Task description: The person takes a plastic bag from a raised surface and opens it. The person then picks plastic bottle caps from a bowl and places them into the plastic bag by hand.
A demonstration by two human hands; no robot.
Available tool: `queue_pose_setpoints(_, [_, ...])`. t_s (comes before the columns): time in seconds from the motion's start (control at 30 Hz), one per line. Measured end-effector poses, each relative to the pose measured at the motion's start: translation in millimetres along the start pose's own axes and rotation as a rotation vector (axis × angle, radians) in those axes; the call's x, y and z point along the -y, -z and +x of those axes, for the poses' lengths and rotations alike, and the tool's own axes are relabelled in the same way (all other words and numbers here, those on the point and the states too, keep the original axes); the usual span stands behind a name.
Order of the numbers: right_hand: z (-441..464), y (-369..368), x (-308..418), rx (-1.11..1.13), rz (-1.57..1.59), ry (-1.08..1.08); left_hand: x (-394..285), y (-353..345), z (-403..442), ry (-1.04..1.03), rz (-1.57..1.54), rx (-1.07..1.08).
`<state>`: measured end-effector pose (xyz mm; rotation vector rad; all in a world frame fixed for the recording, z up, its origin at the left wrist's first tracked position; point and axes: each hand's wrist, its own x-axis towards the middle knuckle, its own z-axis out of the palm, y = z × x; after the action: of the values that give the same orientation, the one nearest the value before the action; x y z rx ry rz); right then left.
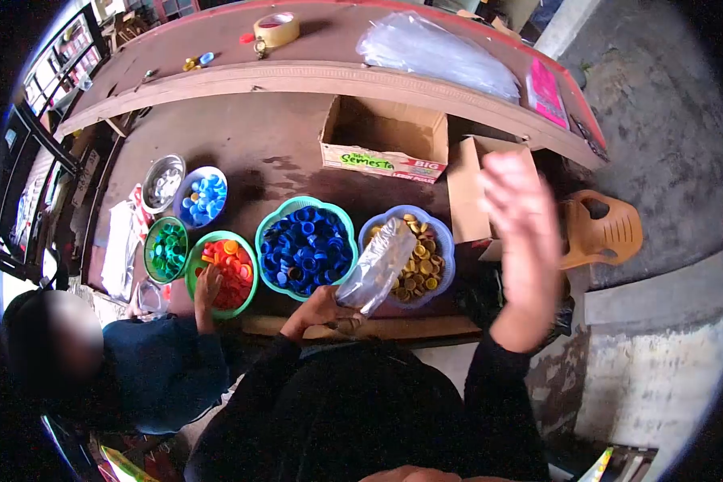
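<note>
My left hand (323, 309) is closed on the lower end of a clear plastic bag (384, 261). The bag slants up in front of the lilac bowl (447, 241) of yellow-brown bottle caps (426, 261) and hides part of them. Just left of it, dark blue caps (307, 245) fill a mint-green scalloped bowl (263, 221). Raised at the right, near an open cardboard box (467, 189), is my right hand (524, 241). Its fingers are stretched out and blurred, with nothing seen in them.
A co-worker's hand (209, 285) reaches into a green bowl of orange-red caps (234, 269) at the left. Smaller bowls hold green caps (167, 245), light blue caps (203, 199) and whitish pieces (167, 183). A raised shelf (313, 74) carries tape (277, 32) and plastic bags (434, 52). An orange chair (618, 229) stands right.
</note>
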<state>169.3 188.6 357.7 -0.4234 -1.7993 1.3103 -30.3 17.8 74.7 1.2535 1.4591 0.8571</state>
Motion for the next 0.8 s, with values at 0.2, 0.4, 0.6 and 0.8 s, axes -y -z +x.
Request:
queue_pose_setpoints(0.2, [-63, -27, -186, 0.133, -0.011, -0.425, -26, -2, 11, 0.058, -0.194, -0.04])
queue_pose_setpoints(0.4, [-68, -22, -209, 0.056, 0.255, -0.519, -9, -9, 18, -0.04, -0.308, -0.014])
queue_pose_setpoints(0.6, [-53, 15, -198, 0.294, 0.038, -0.547, -32, 4, 4, 0.003, -0.389, 0.036])
queue_pose_setpoints(0.8, [-22, 48, -169, 0.625, 0.015, -0.571, -35, 14, -4, 0.051, -0.369, 0.129])
